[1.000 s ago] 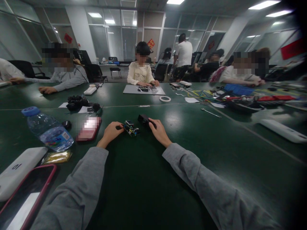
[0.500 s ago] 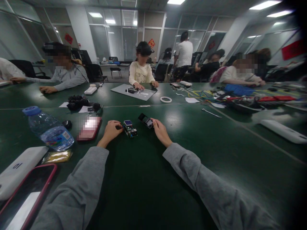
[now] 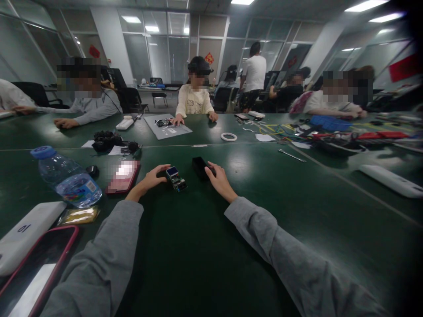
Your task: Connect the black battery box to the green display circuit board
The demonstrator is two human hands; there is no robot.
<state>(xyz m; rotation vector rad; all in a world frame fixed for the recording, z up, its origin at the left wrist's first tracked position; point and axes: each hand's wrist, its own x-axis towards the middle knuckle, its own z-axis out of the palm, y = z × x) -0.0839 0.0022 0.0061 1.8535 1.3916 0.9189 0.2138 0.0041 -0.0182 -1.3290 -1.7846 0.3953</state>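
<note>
My left hand (image 3: pixel 151 179) is at the left edge of a small green circuit board (image 3: pixel 179 182) with a little screen at its top. Index finger and thumb grip the board's side, and the other fingers are partly hidden. To the right, a black open plastic case (image 3: pixel 198 167) stands a short gap from the board. My right hand (image 3: pixel 219 180) has its thumb and fingers on the case's right side. Both things are over the green table (image 3: pixel 205 237) in front of me.
At the left are a water bottle (image 3: pixel 71 180), a pink phone (image 3: pixel 124 177), another red-edged phone (image 3: pixel 39 264) and a white power bank (image 3: pixel 29 231). A spanner (image 3: pixel 292 155) and a tape roll (image 3: pixel 228 137) lie farther off. Across the table, a person handles a grey sheet (image 3: pixel 178 128).
My right hand has turned the black case, so its dark hollow now faces up. My left hand and the circuit board have shifted slightly left. Opposite, the person's grey sheet has moved left.
</note>
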